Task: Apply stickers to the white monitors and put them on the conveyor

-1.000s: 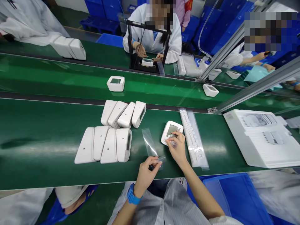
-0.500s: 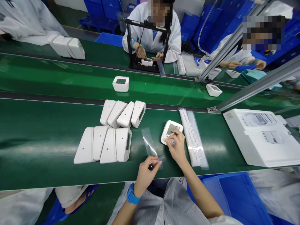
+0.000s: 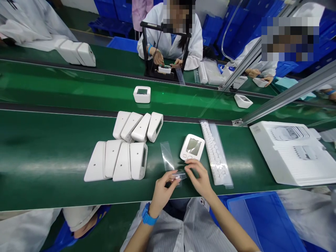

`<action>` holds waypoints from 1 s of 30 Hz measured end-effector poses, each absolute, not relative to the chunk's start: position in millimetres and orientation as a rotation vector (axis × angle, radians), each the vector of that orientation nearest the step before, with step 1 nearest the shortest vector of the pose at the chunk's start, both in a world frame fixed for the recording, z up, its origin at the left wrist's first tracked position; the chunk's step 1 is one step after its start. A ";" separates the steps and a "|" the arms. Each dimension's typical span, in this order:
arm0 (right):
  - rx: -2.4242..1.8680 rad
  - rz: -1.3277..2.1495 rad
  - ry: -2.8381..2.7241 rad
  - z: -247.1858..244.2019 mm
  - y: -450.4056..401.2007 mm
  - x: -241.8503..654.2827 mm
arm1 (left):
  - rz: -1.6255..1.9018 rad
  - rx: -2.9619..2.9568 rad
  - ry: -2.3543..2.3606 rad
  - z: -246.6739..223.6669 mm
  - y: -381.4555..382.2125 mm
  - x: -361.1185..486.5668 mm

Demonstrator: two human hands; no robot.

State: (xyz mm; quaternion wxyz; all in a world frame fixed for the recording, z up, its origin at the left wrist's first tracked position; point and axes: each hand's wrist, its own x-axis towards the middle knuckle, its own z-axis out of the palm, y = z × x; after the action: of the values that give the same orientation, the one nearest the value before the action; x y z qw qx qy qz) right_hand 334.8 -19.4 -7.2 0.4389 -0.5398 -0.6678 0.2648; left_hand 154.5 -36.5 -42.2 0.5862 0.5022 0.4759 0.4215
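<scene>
A clear plastic strip (image 3: pixel 167 156) lies on the green table, its near end pinched in my left hand (image 3: pixel 164 189). Just to the right, my right hand (image 3: pixel 200 177) has its thumb and fingers apart, holding nothing, below a white device (image 3: pixel 192 147) with a grey screen, face up. Right of that device lies a clear bag of small white round parts (image 3: pixel 215 154). White devices on their sides form two rows to the left, a front row (image 3: pixel 122 161) and a back row (image 3: pixel 136 127).
Behind the table edge, a green conveyor (image 3: pixel 91 85) carries a white device (image 3: pixel 142 94) and another (image 3: pixel 243 101). A stack of printed white sheets (image 3: pixel 301 154) lies at the right, near a metal post (image 3: pixel 278 94). People in white coats sit across the conveyor.
My right hand has drawn back from the white device toward me, uncovering its screen. Both conveyor devices have shifted right. My left hand still pinches the strip.
</scene>
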 end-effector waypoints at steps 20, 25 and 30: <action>-1.295 0.857 -1.746 -6.1 -40.2 317.5 | 0.960 1.140 1.160 -42.1 -41.3 153.8; -1.440 0.651 -1.617 -9.3 -33.5 344.4 | 0.964 1.138 1.177 -41.6 -39.3 154.7; -1.671 0.504 -1.391 -21.3 -13.2 378.3 | 0.972 1.148 1.173 -40.5 -38.7 154.6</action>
State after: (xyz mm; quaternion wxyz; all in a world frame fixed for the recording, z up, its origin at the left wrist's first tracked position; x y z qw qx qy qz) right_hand 378.3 -13.2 -21.3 0.4394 -0.6725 -0.5599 0.2028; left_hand 154.6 -38.7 -40.5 0.5787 0.4911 0.5014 0.4154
